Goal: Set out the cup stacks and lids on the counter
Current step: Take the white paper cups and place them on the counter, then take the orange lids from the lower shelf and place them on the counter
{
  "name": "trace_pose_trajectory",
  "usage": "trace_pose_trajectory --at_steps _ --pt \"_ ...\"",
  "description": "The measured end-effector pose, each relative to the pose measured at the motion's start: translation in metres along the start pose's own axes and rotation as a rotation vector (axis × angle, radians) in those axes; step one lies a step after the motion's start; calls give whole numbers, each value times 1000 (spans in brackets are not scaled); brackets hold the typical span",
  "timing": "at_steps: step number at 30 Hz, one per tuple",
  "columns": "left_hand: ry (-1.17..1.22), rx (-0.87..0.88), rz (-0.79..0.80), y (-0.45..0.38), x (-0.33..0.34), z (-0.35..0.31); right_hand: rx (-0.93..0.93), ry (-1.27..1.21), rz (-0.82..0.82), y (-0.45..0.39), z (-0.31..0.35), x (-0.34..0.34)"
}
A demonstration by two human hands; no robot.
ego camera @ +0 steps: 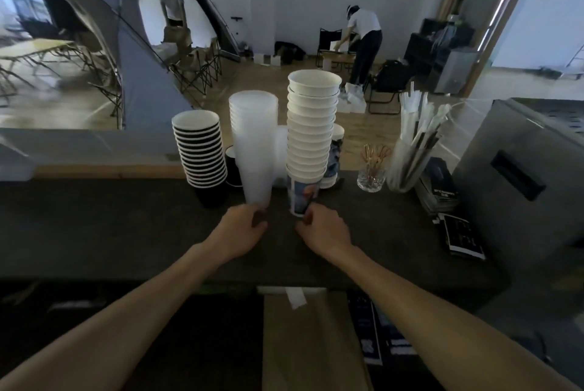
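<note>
Two cup stacks gripped at their bases on the counter [395, 232].
Left hand [243, 229] curled round clear stack [254, 144]; right hand [322, 227] pinching white stack [311, 134], just beside it.

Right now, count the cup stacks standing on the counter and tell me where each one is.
3 plain stacks: black cups on the left, clear plastic cups at the left hand, white printed cups at the right hand. More cups show behind them, partly hidden.

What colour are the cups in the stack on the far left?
Black outside, white inside; the black cup stack shows clearly in the head view.
</note>
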State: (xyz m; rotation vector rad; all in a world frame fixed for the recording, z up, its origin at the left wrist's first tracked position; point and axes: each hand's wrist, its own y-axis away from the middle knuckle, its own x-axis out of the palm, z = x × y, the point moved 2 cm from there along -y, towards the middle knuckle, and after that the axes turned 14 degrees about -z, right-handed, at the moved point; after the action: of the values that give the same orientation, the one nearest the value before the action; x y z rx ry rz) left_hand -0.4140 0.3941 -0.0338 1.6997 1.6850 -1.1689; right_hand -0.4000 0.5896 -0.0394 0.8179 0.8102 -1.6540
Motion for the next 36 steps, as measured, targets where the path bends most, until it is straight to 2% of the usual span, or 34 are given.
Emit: trace_pose_trajectory --at_steps 2,4,8,13,18,23,27,31,36 --pt "-74 25 -41 19 -17 14 -247 94 36 21 23 3" --pt "-144 11 -77 40 -37 29 -416 124 37 35 50 16" --pt "-210 -68 -120 90 -80 74 -580 105 84 67 109 54" --pt "-174 -201 -178 168 -142 158 -728 44 191 124 193 105" --pt "-236 -403 -239 266 -216 251 -831 -1 253 196 296 163" --pt "-309 -507 -187 363 -285 350 -872 1 328 282 397 242" --pt "-247 -559 -163 425 -319 428 -846 26 424 344 464 307" --pt "-251 -626 -162 446 -349 486 -814 48 520 374 522 366" --pt "-228 -560 -167 426 -378 563 -829 69 514 370 591 425"
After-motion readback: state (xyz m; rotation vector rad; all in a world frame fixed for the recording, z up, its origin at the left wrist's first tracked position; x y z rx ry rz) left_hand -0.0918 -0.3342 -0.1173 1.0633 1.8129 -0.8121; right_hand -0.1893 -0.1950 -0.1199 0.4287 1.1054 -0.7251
